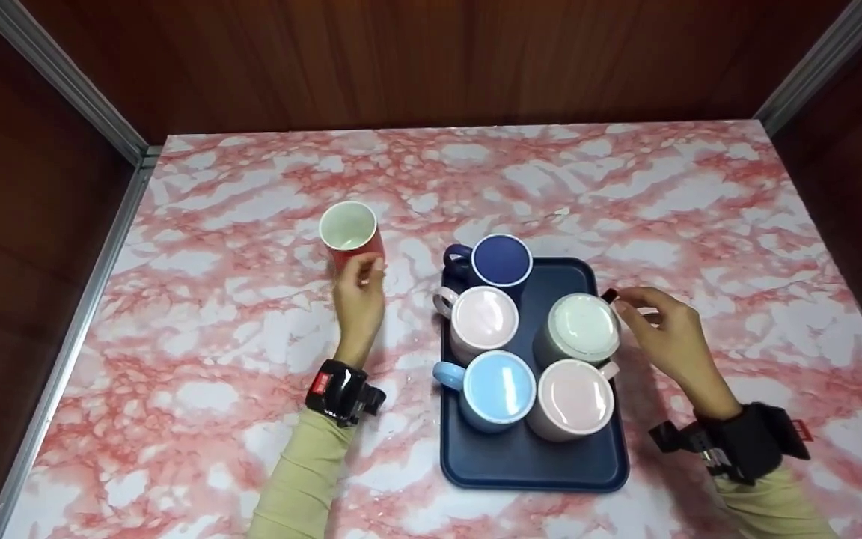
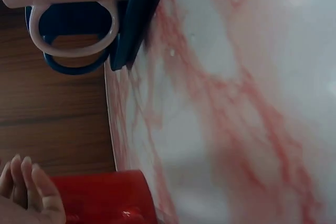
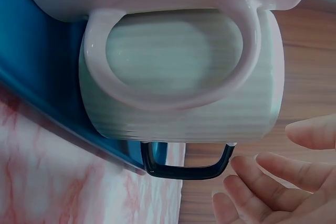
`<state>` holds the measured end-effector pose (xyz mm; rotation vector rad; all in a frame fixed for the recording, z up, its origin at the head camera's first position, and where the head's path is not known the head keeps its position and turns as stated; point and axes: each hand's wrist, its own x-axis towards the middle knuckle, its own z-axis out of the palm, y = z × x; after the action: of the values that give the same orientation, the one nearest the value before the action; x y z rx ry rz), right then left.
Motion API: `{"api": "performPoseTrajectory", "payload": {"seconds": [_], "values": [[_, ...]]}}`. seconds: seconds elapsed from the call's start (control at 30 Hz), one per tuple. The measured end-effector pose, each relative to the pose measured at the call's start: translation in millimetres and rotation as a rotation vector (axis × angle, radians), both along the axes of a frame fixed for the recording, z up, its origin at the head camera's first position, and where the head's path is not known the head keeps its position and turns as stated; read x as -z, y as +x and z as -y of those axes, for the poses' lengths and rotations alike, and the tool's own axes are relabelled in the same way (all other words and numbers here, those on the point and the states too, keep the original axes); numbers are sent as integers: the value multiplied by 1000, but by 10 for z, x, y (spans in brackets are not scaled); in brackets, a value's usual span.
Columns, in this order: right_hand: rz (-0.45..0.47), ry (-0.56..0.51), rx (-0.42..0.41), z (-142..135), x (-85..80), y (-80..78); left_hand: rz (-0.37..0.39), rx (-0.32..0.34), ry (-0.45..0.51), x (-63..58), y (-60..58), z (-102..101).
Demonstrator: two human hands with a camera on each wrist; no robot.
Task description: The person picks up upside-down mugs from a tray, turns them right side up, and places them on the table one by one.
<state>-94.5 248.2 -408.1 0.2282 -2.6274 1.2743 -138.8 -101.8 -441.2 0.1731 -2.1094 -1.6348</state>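
In the head view my left hand [image 1: 360,299] is at the near side of a red cup [image 1: 356,254] with a pale inside, standing on the table. The left wrist view shows loosely bent fingers [image 2: 32,187] beside the red wall; no handle shows there. Across the tray, my right hand [image 1: 667,329] is close to the black handle of a pale green ribbed mug [image 1: 584,329]. Its fingers [image 3: 273,182] are spread and relaxed in the right wrist view, around nothing. A pink mug [image 1: 573,400] stands just in front of the pale green one.
A dark blue tray [image 1: 536,464] carries the pale green mug, the pink mug, a navy mug [image 1: 502,262], a second pink mug [image 1: 483,322] and a light blue mug [image 1: 498,393]. Handles jut past its sides. Brown panels [image 1: 431,60] bound the red-and-white marbled table [image 1: 214,299].
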Motion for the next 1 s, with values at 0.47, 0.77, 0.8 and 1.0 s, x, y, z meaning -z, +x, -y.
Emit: {"api": "performPoseTrajectory", "payload": {"seconds": [0.47,0.77,0.8,1.0], "values": [[-46,-16,30,6,-26,33,76,457,-419,-145,-232,-326],[-58,-43,2,13,-19,37,164,544,-622,-137,-333,-468],[-61,-46,0,13,-16,38,162,535,-632,-136,-337,-477],[-61,-50,-2,-5,1,40,141,514,-693,-165,-359,-517]]}}
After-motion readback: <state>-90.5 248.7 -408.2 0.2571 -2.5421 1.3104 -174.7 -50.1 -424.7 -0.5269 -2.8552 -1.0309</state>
